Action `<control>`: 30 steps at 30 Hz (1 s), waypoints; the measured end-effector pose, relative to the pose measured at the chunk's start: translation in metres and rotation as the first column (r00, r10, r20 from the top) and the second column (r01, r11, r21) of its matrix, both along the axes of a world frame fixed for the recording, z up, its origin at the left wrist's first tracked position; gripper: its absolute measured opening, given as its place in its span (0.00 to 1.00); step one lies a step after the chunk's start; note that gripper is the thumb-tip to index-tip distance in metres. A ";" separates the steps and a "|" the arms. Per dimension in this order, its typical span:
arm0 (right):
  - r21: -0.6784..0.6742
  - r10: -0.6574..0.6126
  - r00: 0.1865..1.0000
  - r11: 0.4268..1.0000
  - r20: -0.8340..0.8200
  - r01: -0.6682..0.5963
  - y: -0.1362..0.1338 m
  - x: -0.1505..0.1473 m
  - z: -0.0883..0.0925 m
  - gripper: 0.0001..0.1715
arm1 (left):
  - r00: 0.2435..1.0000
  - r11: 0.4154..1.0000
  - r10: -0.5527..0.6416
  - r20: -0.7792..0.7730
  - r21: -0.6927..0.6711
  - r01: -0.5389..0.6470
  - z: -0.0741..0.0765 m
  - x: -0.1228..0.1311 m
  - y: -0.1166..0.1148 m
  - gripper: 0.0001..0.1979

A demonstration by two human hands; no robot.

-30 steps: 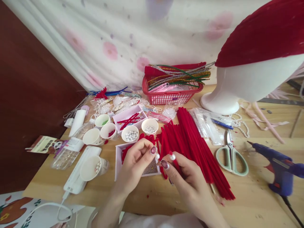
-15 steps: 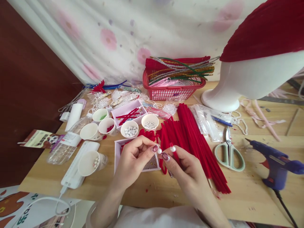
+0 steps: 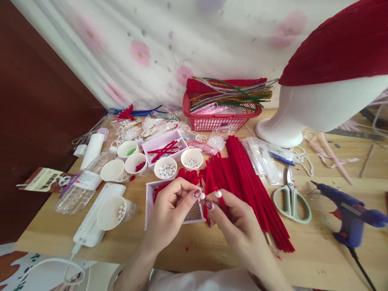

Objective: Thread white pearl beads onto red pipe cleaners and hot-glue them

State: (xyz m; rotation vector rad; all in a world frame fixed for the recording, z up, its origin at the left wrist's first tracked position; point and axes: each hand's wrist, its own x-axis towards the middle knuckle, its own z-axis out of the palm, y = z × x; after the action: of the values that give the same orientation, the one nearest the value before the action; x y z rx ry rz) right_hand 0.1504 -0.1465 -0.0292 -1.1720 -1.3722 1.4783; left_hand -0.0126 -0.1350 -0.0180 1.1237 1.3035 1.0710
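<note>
Thumb and forefinger of my left hand point(image 3: 172, 212) are pinched at a white pearl bead point(image 3: 202, 195). Close beside it, my right hand point(image 3: 239, 222) is closed on a short piece of red pipe cleaner point(image 3: 223, 206). A second white pearl point(image 3: 218, 194) sits against that piece, above the right forefinger. The right thumb tip nearly meets the first bead; whether a wire links the two is too small to tell. Behind and below the hands lies a lilac box point(image 3: 150, 194) with red pieces and small beads. A bundle of red pipe cleaners point(image 3: 251, 182) lies past my right hand.
Paper cups of beads, one a white-bead cup point(image 3: 165, 169), stand behind the left hand. Scissors point(image 3: 291, 198) and a blue glue gun point(image 3: 348, 210) lie on the right. A red basket point(image 3: 222, 121) and a white mannequin stand point(image 3: 280, 125) are at the back. A power strip point(image 3: 97, 218) lies left.
The view has tilted slightly, so the table items sit a little lower. Both hands keep their pinch, with the beads almost in the same place between them.
</note>
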 end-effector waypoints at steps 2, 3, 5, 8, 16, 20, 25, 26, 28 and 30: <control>-0.001 -0.004 1.000 1.000 0.006 0.005 0.000 0.000 0.001 0.13 | 1.000 1.000 -0.013 -0.005 -0.004 0.013 0.000 -0.001 0.000 0.09; 0.001 -0.003 1.000 1.000 0.004 0.003 0.001 0.000 0.002 0.13 | 1.000 1.000 -0.007 0.001 -0.007 0.007 0.000 -0.001 0.000 0.09; 0.004 0.002 1.000 1.000 -0.005 -0.002 0.002 -0.001 0.002 0.13 | 1.000 1.000 0.002 0.018 -0.014 -0.002 0.000 -0.001 -0.001 0.10; -0.005 0.007 1.000 1.000 -0.018 -0.007 0.004 -0.002 0.002 0.14 | 0.999 0.999 -0.028 0.046 -0.025 0.029 -0.003 -0.002 -0.001 0.10; -0.088 0.042 0.997 0.995 -0.066 -0.047 0.001 0.000 0.000 0.17 | 0.855 0.970 0.172 0.488 -0.234 -0.062 -0.010 -0.003 0.004 0.12; -0.128 0.052 0.997 0.990 -0.061 -0.059 -0.004 -0.001 0.005 0.22 | 0.743 0.938 0.295 0.600 -0.332 -0.104 -0.004 -0.004 0.011 0.00; -0.174 0.108 0.994 0.979 -0.022 -0.110 -0.009 -0.006 0.015 0.25 | 0.649 0.894 0.406 0.643 -0.427 -0.136 -0.001 -0.004 0.012 0.16; -0.145 0.150 0.989 0.978 -0.012 -0.151 -0.008 -0.007 0.016 0.25 | 0.628 0.898 0.398 0.669 -0.424 -0.117 -0.001 -0.003 0.011 0.16; -0.074 0.246 0.969 0.967 0.002 -0.245 -0.007 -0.010 0.017 0.23 | 0.574 0.921 0.336 0.747 -0.388 -0.035 -0.003 -0.003 0.009 0.16; -0.033 0.314 0.949 0.949 0.010 -0.314 -0.006 -0.013 0.015 0.21 | 0.514 0.947 0.242 0.823 -0.316 0.059 -0.006 -0.003 0.006 0.15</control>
State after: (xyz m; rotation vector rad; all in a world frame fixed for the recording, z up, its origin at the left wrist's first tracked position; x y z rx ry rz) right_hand 0.1375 -0.1520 -0.0142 -1.0173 -1.6082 1.7193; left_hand -0.0160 -0.1285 -0.0235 0.1581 0.6561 1.2128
